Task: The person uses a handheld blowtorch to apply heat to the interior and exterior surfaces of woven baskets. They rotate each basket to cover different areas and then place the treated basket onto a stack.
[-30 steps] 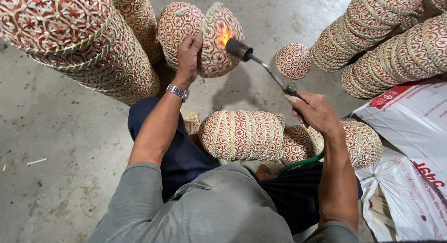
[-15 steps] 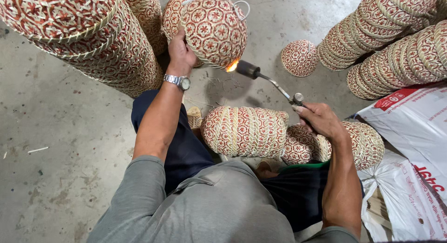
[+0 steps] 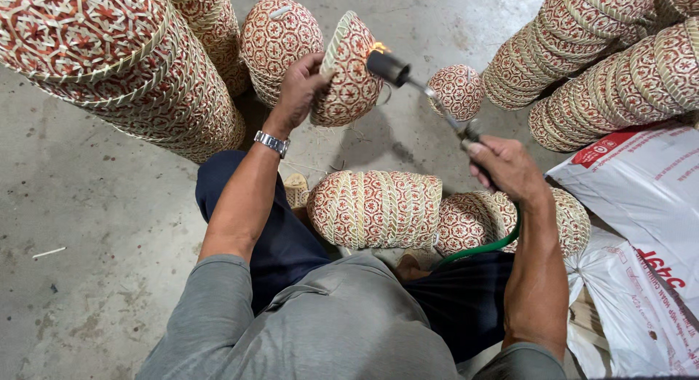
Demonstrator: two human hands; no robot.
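My left hand point(image 3: 300, 89) grips a red and cream woven basket point(image 3: 351, 70) by its rim, tilted on edge above the floor. My right hand point(image 3: 504, 167) holds a gas torch point(image 3: 415, 85) with a black nozzle. Its small flame point(image 3: 378, 48) touches the basket's upper edge. A green hose point(image 3: 486, 245) runs from the torch under my right wrist. A steel watch point(image 3: 271, 143) sits on my left wrist. A short stack of similar baskets point(image 3: 375, 209) lies on its side across my lap.
Tall stacks of woven baskets lie at the upper left point(image 3: 116, 67) and upper right point(image 3: 611, 60). One single basket point(image 3: 456, 91) rests on the concrete floor point(image 3: 87, 227) ahead. White printed sacks point(image 3: 641, 234) lie at the right.
My left hand has turned the basket from face-on to edge-on. The torch has risen from under the basket to its upper edge, and my right hand moved up with it.
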